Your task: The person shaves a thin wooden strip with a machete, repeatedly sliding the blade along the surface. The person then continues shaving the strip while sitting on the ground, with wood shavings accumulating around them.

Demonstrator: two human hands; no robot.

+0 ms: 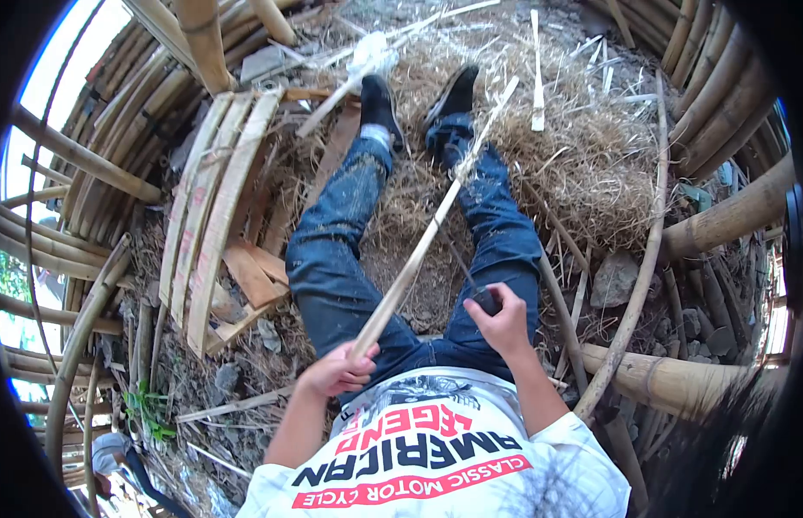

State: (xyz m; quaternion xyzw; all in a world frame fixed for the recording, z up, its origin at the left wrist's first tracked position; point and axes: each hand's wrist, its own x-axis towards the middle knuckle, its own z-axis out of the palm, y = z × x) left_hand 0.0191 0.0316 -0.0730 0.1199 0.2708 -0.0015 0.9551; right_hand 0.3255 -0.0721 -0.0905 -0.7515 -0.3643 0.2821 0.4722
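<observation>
My left hand [341, 369] is closed round the lower end of a long, pale bamboo strip [418, 244]. The strip slants up and away to the right across my legs, and its far part looks frayed with fibres. In my right hand [502, 319] is a knife [483, 300], gripped by its black handle. Its thin dark blade points up and left, with the tip close to the strip. Both hands are over my lap, above the blue jeans [336, 250].
Pale shavings [582, 155] cover the ground around my feet. Curved wooden slats [213, 198] lean at the left, beside a broken board [256, 272]. Thick bamboo poles [677, 380] lie at the right. Another person [116, 453] shows partly at the lower left.
</observation>
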